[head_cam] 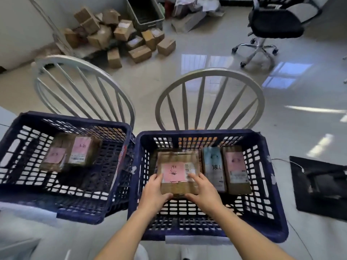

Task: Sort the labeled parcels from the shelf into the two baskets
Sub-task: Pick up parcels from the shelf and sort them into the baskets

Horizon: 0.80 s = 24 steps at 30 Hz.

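Note:
Two dark blue plastic baskets stand side by side on chairs. Inside the right basket (266, 147) my left hand (155, 192) and my right hand (204, 190) grip a cardboard parcel with a pink label (178, 162) from its two near corners. Beside it in the same basket lie a parcel with a blue label (213, 166) and another parcel with a pink label (237, 169). The left basket (22, 117) holds two pink-labelled parcels (79, 150), one partly overlapping the other. No shelf is in view.
Two white spindle-back chairs (210, 102) stand behind the baskets. A heap of cardboard boxes (120, 38) and a green crate (146, 14) lie at the far wall. A black office chair (272, 25) stands far right, and a black device (319, 184) lies on the floor at right.

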{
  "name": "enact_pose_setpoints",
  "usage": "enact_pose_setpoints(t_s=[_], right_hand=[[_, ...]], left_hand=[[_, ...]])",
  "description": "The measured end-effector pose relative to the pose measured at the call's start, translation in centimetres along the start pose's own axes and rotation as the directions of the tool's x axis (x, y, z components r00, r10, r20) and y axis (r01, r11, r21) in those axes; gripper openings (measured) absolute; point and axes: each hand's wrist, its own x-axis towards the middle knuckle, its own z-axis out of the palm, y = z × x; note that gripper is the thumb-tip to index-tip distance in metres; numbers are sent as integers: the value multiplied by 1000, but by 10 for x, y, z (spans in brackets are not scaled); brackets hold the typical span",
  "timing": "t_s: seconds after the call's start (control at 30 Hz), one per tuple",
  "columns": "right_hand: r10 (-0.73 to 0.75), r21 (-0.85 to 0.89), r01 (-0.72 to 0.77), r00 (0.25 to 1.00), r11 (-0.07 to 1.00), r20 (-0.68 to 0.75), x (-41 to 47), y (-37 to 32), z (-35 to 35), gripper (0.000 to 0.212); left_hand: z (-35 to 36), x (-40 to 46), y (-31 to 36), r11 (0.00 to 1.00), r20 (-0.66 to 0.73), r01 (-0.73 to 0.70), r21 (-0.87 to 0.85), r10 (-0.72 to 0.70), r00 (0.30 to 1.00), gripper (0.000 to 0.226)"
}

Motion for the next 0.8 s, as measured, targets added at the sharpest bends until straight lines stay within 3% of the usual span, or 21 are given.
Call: enact_pose_setpoints(t_s=[0.43,0.8], right_hand=[[-49,-3,49,997,999,-55,54,-20,37,76],[-65,13,65,998,998,18,61,-18,34,83]], left_hand=[[7,45,-24,997,-117,27,70,-19,993,72],[5,42,-32,989,-2,-44,143,45,999,78]])
